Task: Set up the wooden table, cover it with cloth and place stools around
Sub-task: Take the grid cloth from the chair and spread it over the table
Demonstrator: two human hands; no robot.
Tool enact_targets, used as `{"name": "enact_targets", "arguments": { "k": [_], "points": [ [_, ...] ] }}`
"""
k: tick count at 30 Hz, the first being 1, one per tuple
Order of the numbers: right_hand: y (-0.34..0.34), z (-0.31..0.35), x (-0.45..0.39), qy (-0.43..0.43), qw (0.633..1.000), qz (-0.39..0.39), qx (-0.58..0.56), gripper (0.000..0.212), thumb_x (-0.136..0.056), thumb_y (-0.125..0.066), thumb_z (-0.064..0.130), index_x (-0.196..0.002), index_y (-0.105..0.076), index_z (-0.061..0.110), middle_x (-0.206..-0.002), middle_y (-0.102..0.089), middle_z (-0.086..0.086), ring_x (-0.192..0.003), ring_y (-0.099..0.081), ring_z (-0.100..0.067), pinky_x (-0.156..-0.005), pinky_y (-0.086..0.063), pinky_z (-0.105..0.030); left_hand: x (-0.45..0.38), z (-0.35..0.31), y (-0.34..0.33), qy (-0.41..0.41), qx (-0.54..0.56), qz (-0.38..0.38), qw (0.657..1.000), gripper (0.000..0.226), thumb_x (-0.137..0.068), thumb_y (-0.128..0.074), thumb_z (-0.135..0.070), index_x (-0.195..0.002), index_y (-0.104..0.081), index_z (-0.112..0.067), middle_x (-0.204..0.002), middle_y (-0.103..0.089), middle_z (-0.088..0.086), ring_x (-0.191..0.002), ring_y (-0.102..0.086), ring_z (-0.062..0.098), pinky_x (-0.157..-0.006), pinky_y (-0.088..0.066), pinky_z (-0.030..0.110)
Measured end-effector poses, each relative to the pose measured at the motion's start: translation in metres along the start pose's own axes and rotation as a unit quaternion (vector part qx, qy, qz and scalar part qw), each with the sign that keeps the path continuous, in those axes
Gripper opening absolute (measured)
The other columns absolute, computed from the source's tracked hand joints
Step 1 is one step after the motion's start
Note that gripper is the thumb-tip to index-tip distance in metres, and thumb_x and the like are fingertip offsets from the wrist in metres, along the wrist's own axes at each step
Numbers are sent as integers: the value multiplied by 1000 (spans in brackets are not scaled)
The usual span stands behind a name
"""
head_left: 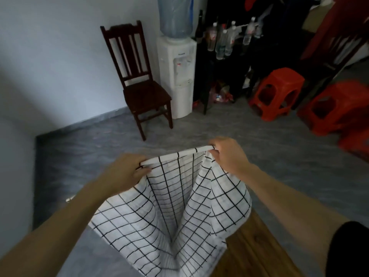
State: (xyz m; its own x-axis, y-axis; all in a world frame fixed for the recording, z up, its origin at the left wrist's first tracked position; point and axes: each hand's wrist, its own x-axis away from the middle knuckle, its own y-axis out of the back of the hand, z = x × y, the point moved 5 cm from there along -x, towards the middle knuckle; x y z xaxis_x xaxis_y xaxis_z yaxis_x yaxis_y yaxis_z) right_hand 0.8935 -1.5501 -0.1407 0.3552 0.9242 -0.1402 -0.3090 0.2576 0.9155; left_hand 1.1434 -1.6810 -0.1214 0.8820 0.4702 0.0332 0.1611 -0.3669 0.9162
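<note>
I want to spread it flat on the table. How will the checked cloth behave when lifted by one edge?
The cloth is probably floppy: it hangs in deep folds between the left hand and right hand. It seems light, since pinching fingers hold it up. It may drape unevenly over the table.

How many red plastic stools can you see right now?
3: one red stool upright beside the dark shelf, a second right of it, a third cut off at the right edge. More may be out of frame.

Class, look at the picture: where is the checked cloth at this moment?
In the head view, the checked cloth hangs low in the centre, its top edge pinched by the left hand and right hand, draping over the wooden table.
</note>
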Motion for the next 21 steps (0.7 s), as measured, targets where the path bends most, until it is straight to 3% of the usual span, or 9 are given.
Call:
{"name": "enact_targets", "arguments": {
  "k": [4,6,8,13,18,21],
  "points": [
    [-1,-12,-68,56,998,5,18,17,-89,-68,20,-103,-68,9,-94,-64,-6,-80,-63,-27,-69,-52,-39,-37,27,6,64,-57,-62,994,11,-95,-59,-31,-92,-57,-20,-59,-43,-15,-52,-42,6,-48,-29,25],
    [8,-15,-98,79,997,-18,21,19,-85,-71,14,-103,-68,8,-96,-64,-6,-80,-64,-28,-70,-53,-40,-56,31,17,72,-94,-80,990,15,-96,-57,-33,-95,-58,-17,-62,-49,-8,-54,-46,15,-49,-32,28],
    [24,-16,-123,103,993,-46,32,23,-80,-74,9,-102,-68,7,-97,-65,-6,-78,-65,-28,-69,-55,-41,-72,35,32,73,-113,-116,984,19,-95,-59,-32,-90,-58,-14,-64,-54,-2,-54,-46,19,-51,-32,29],
    [64,-19,-159,182,977,-77,81,29,-72,-77,2,-99,-68,8,-92,-66,-7,-68,-65,-32,-59,-55,-41,-97,29,61,12,-166,-191,967,28,-88,-67,-35,-76,-54,-14,-59,-42,-7,-49,-36,16,-48,-30,25],
    [83,-29,-159,313,938,-57,140,24,-79,-58,11,-100,-68,8,-93,-65,-6,-64,-65,-28,-52,-54,-38,-99,21,51,-57,-206,-119,970,34,-85,-56,-52,-77,-55,-19,-58,-55,-5,-46,-47,17,-43,-42,27],
    [87,-36,-144,381,904,-40,192,29,-84,-46,16,-97,-70,5,-89,-66,-8,-53,-61,-28,-44,-50,-34,-92,9,32,-40,-167,-62,983,30,-88,-61,-50,-88,-56,-20,-71,-53,-6,-60,-43,16,-55,-43,30]
  ]
}}
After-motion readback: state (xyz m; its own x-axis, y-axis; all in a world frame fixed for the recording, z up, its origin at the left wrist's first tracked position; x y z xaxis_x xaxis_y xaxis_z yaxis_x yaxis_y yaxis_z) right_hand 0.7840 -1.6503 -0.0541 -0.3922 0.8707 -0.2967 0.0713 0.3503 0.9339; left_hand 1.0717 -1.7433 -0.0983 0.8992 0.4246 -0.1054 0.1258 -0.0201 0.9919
